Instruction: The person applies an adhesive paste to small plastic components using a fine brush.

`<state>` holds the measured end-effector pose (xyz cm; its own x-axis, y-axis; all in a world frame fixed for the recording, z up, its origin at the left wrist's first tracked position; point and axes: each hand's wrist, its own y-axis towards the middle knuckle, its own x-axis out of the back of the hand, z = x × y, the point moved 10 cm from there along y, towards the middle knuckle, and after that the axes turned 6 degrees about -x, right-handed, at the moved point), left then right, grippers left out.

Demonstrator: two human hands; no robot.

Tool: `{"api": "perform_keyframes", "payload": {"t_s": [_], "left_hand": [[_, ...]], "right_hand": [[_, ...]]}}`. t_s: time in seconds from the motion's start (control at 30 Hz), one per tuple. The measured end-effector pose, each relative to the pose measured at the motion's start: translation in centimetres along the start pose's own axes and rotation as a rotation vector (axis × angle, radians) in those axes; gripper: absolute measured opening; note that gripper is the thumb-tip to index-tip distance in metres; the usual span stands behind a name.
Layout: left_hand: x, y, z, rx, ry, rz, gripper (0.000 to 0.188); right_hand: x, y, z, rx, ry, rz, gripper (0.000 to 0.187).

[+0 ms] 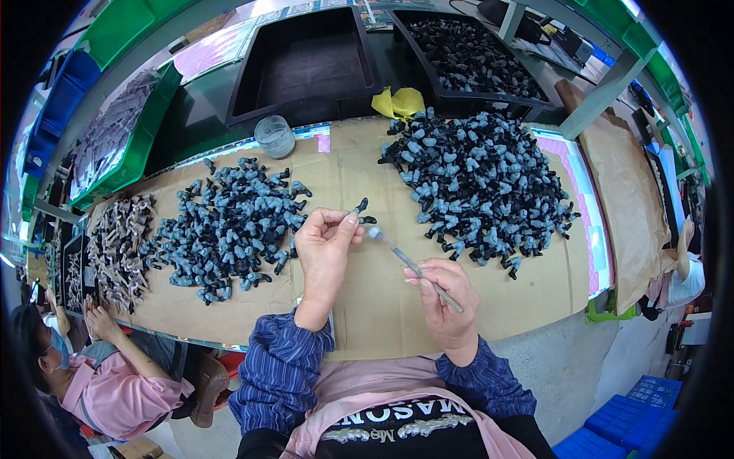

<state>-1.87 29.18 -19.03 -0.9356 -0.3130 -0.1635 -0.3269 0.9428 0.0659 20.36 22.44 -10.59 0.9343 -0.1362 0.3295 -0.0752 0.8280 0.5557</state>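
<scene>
My left hand [324, 249] pinches a small toy-figure part [362, 206] between thumb and fingertips. Two black boot-like ends of it stick out to the right; the rest is hidden by my fingers. In my right hand [449, 300] is a thin brush [407, 262], held like a pen, its pale tip just to the right of the part. Whether the tip touches the part I cannot tell. A heap of blue-grey and black figure parts [229, 222] lies left of my hands, and a larger heap [485, 183] of similar parts lies to the right.
Brown cardboard [375, 321] covers the table. Behind are a glass jar [274, 138], a yellow cloth [399, 102], a black tray [302, 69] and another tray [474, 61] full of dark parts. Brownish parts [118, 249] lie far left, near a co-worker in pink [126, 390].
</scene>
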Motion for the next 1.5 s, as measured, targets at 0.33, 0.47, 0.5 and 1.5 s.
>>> {"api": "perform_keyframes", "payload": {"t_s": [0.33, 0.47, 0.5, 1.5], "left_hand": [[-4.1, -6.2, -9.2, -1.089, 0.884, 0.488, 0.023], [-4.8, -7.0, -9.5, -1.15, 0.902, 0.568, 0.023], [-4.8, -7.1, -9.5, -1.159, 0.905, 0.563, 0.023], [-13.1, 5.6, -2.6, -0.812, 0.859, 0.635, 0.024]], "right_hand": [[3.1, 1.3, -3.4, -0.345, 0.44, -0.117, 0.015], [1.2, 2.6, -2.2, -0.306, 0.41, 0.002, 0.014], [0.7, 2.8, -2.0, -0.294, 0.382, 0.044, 0.014], [7.7, -0.9, -5.5, -0.351, 0.256, -0.206, 0.014]]}}
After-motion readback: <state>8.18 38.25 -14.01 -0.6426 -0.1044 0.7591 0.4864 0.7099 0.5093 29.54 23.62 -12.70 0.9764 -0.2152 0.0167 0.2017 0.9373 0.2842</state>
